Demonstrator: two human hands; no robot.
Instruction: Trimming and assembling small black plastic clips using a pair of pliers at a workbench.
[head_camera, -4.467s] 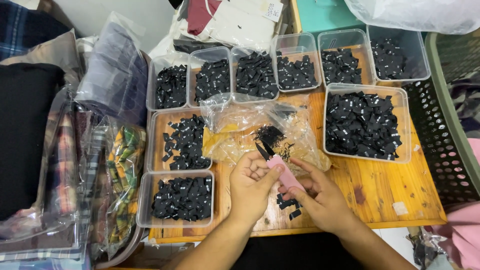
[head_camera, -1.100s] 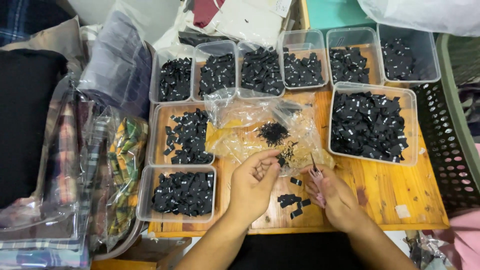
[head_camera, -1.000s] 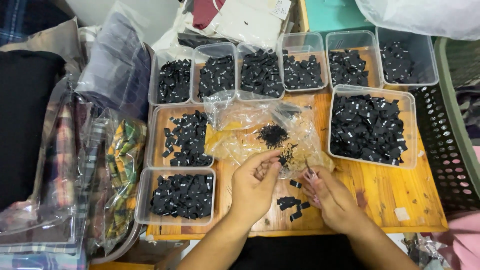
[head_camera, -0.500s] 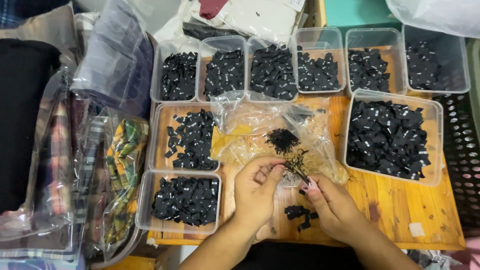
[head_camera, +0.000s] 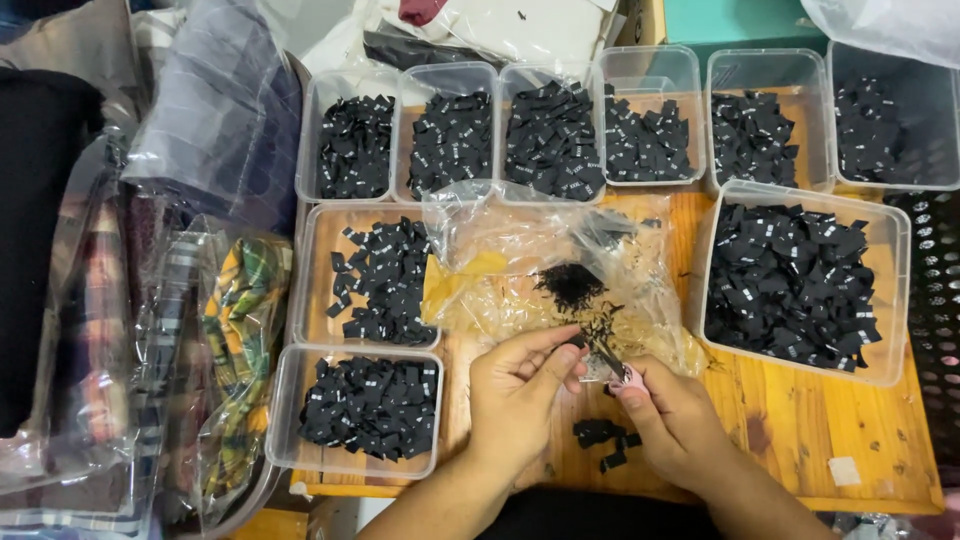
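My left hand (head_camera: 520, 390) pinches a small black fabric label (head_camera: 578, 343) at its fingertips. Right beside it, my right hand (head_camera: 675, 420) grips small pink-handled snips (head_camera: 622, 374), whose dark blades point up-left and touch the label. Both hands hover over the front of the wooden table (head_camera: 800, 420). Just behind them lies a crumpled clear plastic bag (head_camera: 500, 270) with a dark heap of thread trimmings (head_camera: 570, 285) on it. A few loose black labels (head_camera: 600, 437) lie on the wood between my wrists.
Several clear tubs of black labels line the back (head_camera: 650, 62). A large tub (head_camera: 897, 300) stands at the right and two tubs (head_camera: 308, 290) (head_camera: 283, 420) at the left. Bagged plaid fabrics (head_camera: 240, 320) crowd the left edge, and a black perforated basket (head_camera: 935, 290) the right.
My hands were a little apart a second ago; the right hand has moved left and brought the snips up against the label in my left hand. The view has shifted slightly.
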